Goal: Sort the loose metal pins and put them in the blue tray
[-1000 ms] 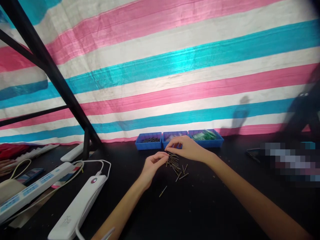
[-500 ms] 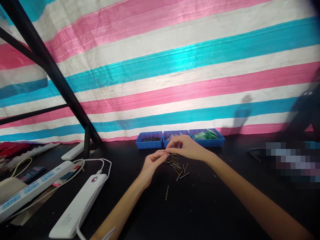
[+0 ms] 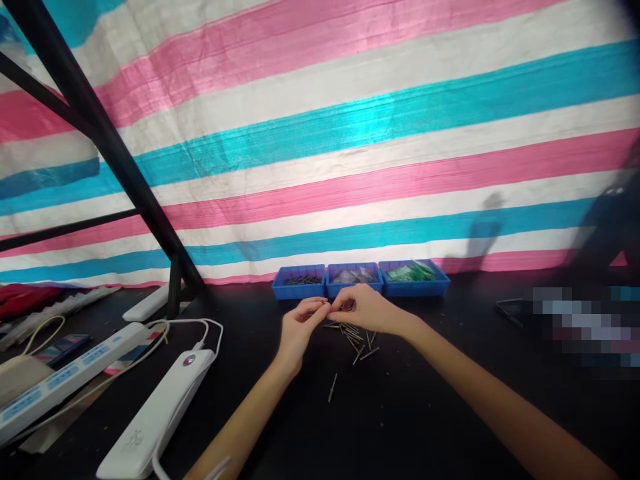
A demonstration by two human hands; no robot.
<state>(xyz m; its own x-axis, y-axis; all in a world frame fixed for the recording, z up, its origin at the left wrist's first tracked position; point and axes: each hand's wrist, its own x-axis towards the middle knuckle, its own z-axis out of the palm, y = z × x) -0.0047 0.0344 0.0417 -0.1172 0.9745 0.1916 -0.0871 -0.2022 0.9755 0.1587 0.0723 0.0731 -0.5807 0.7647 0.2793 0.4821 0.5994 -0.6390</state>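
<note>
Mid-frame, left hand (image 3: 296, 327) and right hand (image 3: 369, 309) met, finger gap and hold unclear; slim pins (image 3: 353, 331) looked light, stiff, best pinched mid-length

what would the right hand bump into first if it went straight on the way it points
Most likely the left hand: the right hand points leftward across the picture, its fingers close up against the left hand's. Depth is unclear here, so I can't tell whether they touch.

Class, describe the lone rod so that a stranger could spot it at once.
On the black table, find the pile of rods by the right hand. Nearer the viewer lies the lone rod, the only one well apart from the others.
</note>
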